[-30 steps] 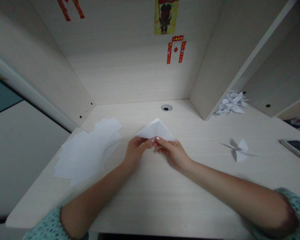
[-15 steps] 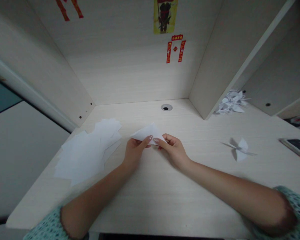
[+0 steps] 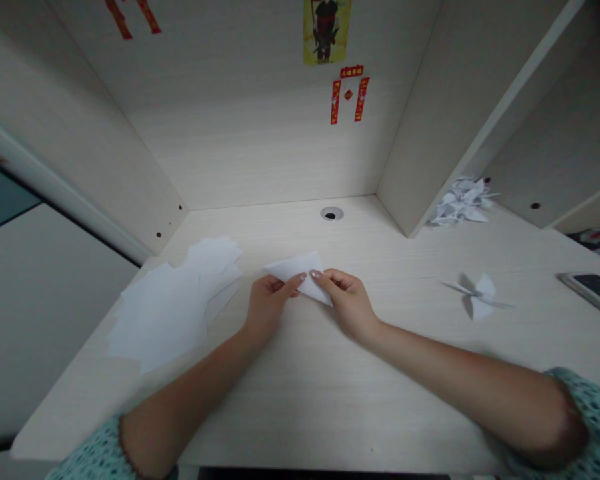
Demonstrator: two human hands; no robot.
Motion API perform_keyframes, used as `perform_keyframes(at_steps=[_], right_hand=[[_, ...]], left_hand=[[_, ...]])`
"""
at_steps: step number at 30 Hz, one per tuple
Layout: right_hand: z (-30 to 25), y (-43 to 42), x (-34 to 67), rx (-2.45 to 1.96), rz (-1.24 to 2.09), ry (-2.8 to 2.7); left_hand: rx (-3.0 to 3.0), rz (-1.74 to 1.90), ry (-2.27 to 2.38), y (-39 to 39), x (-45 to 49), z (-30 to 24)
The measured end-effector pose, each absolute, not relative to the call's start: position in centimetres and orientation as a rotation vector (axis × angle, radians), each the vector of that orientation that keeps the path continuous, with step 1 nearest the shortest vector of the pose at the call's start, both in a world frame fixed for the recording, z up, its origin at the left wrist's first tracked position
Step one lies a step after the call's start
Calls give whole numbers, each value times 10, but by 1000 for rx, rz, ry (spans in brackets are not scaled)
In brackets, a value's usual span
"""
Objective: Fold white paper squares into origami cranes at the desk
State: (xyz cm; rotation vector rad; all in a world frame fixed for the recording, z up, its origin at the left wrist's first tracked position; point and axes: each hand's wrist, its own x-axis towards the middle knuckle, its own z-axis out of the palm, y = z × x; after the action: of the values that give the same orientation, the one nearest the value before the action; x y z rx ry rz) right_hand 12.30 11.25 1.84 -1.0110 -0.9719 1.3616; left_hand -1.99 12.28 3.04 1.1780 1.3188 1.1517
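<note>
A folded white paper triangle (image 3: 300,270) is held just above the pale wooden desk (image 3: 330,400) at its middle. My left hand (image 3: 267,303) pinches the paper's near edge from the left. My right hand (image 3: 345,300) pinches the same edge from the right, thumb tips almost meeting. Both hands' fingers are curled closed on the paper, which is tilted with its point to the right and far side.
A loose pile of white paper sheets (image 3: 173,303) lies to the left. One folded paper crane (image 3: 475,297) sits to the right, a heap of cranes (image 3: 460,203) at the back right beside a shelf divider. A phone (image 3: 595,290) lies at the far right. A cable hole (image 3: 331,213) is behind.
The paper triangle has been lowered and turned, its peak dropping from upright to a flatter, narrower shape pointing right. Both hands stayed in place, still pinching it.
</note>
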Motion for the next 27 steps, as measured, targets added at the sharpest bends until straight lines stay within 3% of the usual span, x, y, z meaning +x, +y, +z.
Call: perform_keyframes(at_steps=[27], right_hand=[[26, 111, 123, -1087, 1345, -1116]], left_hand=[[853, 1261, 1132, 137, -30, 40]])
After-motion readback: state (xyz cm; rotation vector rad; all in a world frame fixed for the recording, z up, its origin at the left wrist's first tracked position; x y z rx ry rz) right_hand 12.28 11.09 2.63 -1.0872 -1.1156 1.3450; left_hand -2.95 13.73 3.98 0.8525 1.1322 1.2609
